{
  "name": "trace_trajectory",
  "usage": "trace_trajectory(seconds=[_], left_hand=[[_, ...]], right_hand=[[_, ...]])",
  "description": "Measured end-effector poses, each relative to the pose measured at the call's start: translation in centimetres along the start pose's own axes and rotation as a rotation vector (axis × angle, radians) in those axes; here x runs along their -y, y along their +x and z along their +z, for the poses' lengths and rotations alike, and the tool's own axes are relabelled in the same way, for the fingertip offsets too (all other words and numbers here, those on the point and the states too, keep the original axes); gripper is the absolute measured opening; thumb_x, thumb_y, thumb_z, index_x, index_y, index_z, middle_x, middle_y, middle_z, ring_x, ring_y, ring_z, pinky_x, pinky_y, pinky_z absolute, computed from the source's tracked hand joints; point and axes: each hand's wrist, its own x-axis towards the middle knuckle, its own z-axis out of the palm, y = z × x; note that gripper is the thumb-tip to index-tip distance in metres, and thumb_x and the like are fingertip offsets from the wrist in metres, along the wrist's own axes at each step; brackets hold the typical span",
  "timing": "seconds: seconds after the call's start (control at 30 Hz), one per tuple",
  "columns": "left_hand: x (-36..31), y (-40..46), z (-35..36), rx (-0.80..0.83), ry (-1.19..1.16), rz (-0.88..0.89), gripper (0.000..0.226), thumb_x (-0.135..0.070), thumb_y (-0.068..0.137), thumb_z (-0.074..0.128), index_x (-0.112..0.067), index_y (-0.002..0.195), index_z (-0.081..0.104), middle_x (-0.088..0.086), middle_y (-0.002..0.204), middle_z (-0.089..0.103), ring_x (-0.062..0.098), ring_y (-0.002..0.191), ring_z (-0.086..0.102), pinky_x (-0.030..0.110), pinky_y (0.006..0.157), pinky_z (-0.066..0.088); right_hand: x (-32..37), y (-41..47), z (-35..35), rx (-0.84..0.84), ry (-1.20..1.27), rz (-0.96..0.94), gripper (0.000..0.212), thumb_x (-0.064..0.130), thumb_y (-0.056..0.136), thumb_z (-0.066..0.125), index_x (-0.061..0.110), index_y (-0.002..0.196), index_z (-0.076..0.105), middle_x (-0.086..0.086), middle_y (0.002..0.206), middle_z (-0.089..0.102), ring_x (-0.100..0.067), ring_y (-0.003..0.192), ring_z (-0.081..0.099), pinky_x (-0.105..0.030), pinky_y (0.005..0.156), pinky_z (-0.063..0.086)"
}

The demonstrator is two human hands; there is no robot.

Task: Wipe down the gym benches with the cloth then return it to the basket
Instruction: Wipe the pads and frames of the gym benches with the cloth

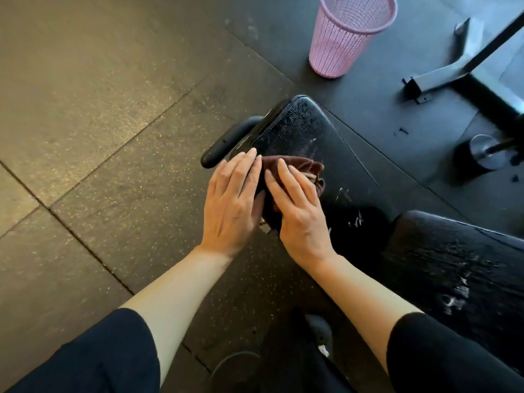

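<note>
— At the near edge of the black bench pad [306, 129], what do the hands have hold of?

— A dark reddish-brown cloth [295, 165], bunched up. The right hand [297, 211] lies flat on top of it with straight fingers, pressing it onto the pad; nothing is curled round it. The left hand [231, 205] stands just beside it at the pad's side edge, fingers straight and close together, its palm turned against the cloth and the pad's rim. So both hands are spread and pressing, not clutching.

— And the basket?

— The pink mesh basket [346, 38] stands upright on the dark rubber floor [99, 109], beyond the end of the bench and apart from it. Only part of its inside shows, and nothing can be seen in it from this angle.

— Which way does the cloth lie?

— It is too crumpled for a clear long axis; the bunch stretches roughly from the wrists up toward the fingertips, with a fold sticking out to the right past the right hand's fingers.

— The bench itself?

— The pad runs from the upper middle of the view down toward the lower right, where a second pad section [453, 256] begins. Whitish streaks mark the worn surface. A black handle [226, 148] juts from the frame under the pad's end, close to the left fingertips [249, 154].
</note>
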Motion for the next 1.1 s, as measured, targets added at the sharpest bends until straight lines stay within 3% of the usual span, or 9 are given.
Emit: trace_trajectory(seconds=[0.07, 0.17, 0.23, 0.37, 0.53, 0.7, 0.77, 0.93, 1.1], left_hand=[[0.8, 0.0, 1.1, -0.057, 0.024, 0.057, 0.046, -0.024, 0.098, 0.052, -0.003, 0.14, 0.047, 0.015, 0.143, 0.048, 0.027, 0.134, 0.039, 0.048, 0.113, 0.03], [1.8, -0.1, 2.5, -0.15, 0.035, 0.116, 0.044, -0.028, 0.099, 0.048, -0.006, 0.137, 0.052, 0.013, 0.141, 0.051, 0.026, 0.133, 0.04, 0.046, 0.115, 0.028], [2.1, -0.1, 3.2, -0.202, 0.034, 0.146, 0.043, -0.028, 0.098, 0.048, -0.006, 0.135, 0.055, 0.013, 0.139, 0.053, 0.026, 0.132, 0.041, 0.046, 0.114, 0.029], [2.9, 0.0, 4.7, -0.297, 0.017, 0.209, 0.044, -0.03, 0.098, 0.046, -0.006, 0.134, 0.055, 0.014, 0.138, 0.054, 0.027, 0.132, 0.041, 0.045, 0.115, 0.027], [3.5, 0.2, 5.6, -0.386, 0.001, 0.254, 0.045, -0.033, 0.099, 0.042, -0.008, 0.133, 0.055, 0.014, 0.137, 0.054, 0.028, 0.132, 0.041, 0.043, 0.117, 0.023], [3.1, -0.1, 5.7, -0.374, 0.003, 0.208, 0.045, -0.032, 0.099, 0.04, -0.007, 0.134, 0.055, 0.015, 0.138, 0.053, 0.028, 0.133, 0.039, 0.042, 0.118, 0.018], [3.1, -0.2, 5.2, -0.342, 0.033, 0.221, 0.046, -0.033, 0.099, 0.039, -0.008, 0.134, 0.054, 0.013, 0.138, 0.053, 0.027, 0.133, 0.039, 0.043, 0.119, 0.016], [2.9, -0.1, 4.9, -0.388, 0.102, 0.245, 0.043, -0.03, 0.098, 0.041, -0.01, 0.132, 0.057, 0.009, 0.136, 0.055, 0.024, 0.13, 0.042, 0.048, 0.119, 0.013], [1.7, 0.7, 5.8, -0.495, 0.06, 0.361, 0.033, -0.02, 0.094, 0.048, -0.011, 0.123, 0.062, 0.003, 0.122, 0.054, 0.022, 0.116, 0.047, 0.046, 0.118, 0.013]], right_hand=[[-2.3, 1.9, 0.0, -0.083, -0.076, -0.021, 0.048, 0.014, 0.093, 0.046, 0.02, 0.14, 0.05, -0.006, 0.149, 0.044, -0.028, 0.139, 0.035, -0.062, 0.11, 0.028], [-4.4, 5.9, 0.1, -0.197, 0.058, 0.303, 0.062, 0.001, 0.084, 0.045, 0.024, 0.142, 0.049, -0.001, 0.152, 0.04, -0.03, 0.144, 0.027, -0.064, 0.116, 0.011], [-3.2, 5.2, 0.8, -0.239, 0.117, 0.303, 0.057, 0.008, 0.087, 0.051, 0.018, 0.143, 0.048, -0.004, 0.153, 0.038, -0.03, 0.142, 0.029, -0.055, 0.117, 0.023], [-4.1, 2.5, 0.8, -0.167, 0.014, -0.026, 0.046, 0.029, 0.097, 0.049, 0.012, 0.139, 0.052, -0.009, 0.15, 0.042, -0.028, 0.138, 0.037, -0.045, 0.116, 0.029], [-6.7, 6.5, 1.0, -0.402, 0.185, 0.349, 0.046, 0.03, 0.089, 0.053, 0.017, 0.132, 0.06, -0.001, 0.143, 0.051, -0.02, 0.131, 0.044, -0.037, 0.114, 0.032], [-4.1, 2.1, 1.1, -0.259, 0.037, -0.103, 0.041, 0.022, 0.094, 0.054, 0.015, 0.134, 0.059, -0.004, 0.144, 0.05, -0.023, 0.131, 0.045, -0.035, 0.111, 0.036], [-5.8, 3.1, 0.0, -0.231, 0.023, -0.093, 0.042, 0.026, 0.092, 0.057, 0.02, 0.133, 0.059, -0.003, 0.145, 0.049, -0.022, 0.131, 0.044, -0.038, 0.111, 0.036], [-7.8, 5.9, 0.1, -0.338, 0.2, 0.261, 0.041, 0.027, 0.092, 0.06, 0.026, 0.133, 0.059, 0.004, 0.146, 0.048, -0.02, 0.135, 0.04, -0.038, 0.114, 0.03], [-6.6, 3.6, 0.2, -0.27, 0.094, -0.051, 0.042, 0.031, 0.088, 0.058, 0.024, 0.13, 0.062, 0.002, 0.142, 0.052, -0.021, 0.127, 0.045, -0.035, 0.104, 0.038]])
